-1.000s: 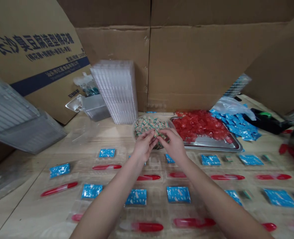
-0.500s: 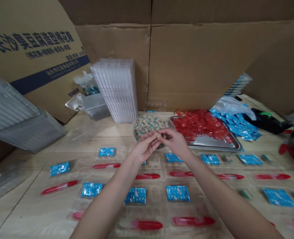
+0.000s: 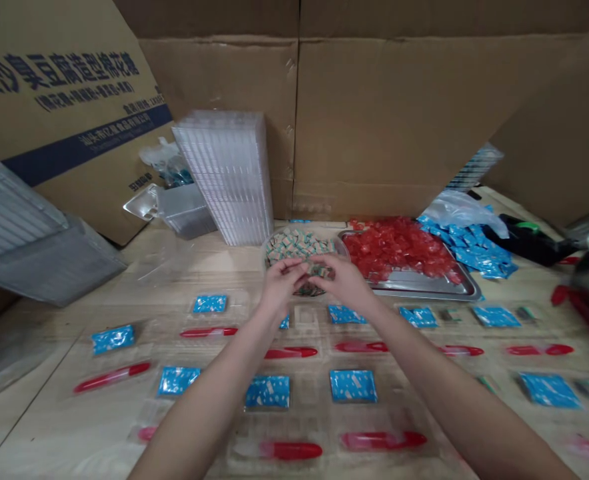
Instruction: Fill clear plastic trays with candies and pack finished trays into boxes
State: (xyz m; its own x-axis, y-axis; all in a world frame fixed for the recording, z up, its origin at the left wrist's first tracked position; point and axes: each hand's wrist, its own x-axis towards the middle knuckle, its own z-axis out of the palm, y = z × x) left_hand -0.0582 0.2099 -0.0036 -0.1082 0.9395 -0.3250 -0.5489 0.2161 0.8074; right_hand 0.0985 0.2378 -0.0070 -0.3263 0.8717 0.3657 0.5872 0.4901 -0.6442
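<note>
Both hands are over a round clear bowl (image 3: 294, 241) full of small tan-and-green wrapped pieces, at the back middle of the table. My right hand (image 3: 344, 283) has thumb and fingers curled round a small wrapped piece (image 3: 319, 271) at the fingertips. Close to its left, my left hand (image 3: 280, 283) has its fingers drawn together towards the thumb; what they hold, if anything, is too small to make out. Below the hands lie clear plastic trays (image 3: 307, 319) with blue sachets (image 3: 353, 387) and red pen-like tubes (image 3: 292, 451). My forearms hide some of them.
Right of the bowl, a metal tray (image 3: 419, 287) holds red wrapped pieces (image 3: 399, 247), with a pile of blue sachets (image 3: 489, 257) beyond. Stacked clear trays (image 3: 229, 177) stand behind, others (image 3: 49, 247) lean at left. Cardboard (image 3: 394, 120) walls the back; a printed carton (image 3: 74, 120) stands left.
My fingertips, earlier meeting over a small wrapped piece, have moved slightly apart, with the left hand shifting a little to the left. The whole view has shifted slightly.
</note>
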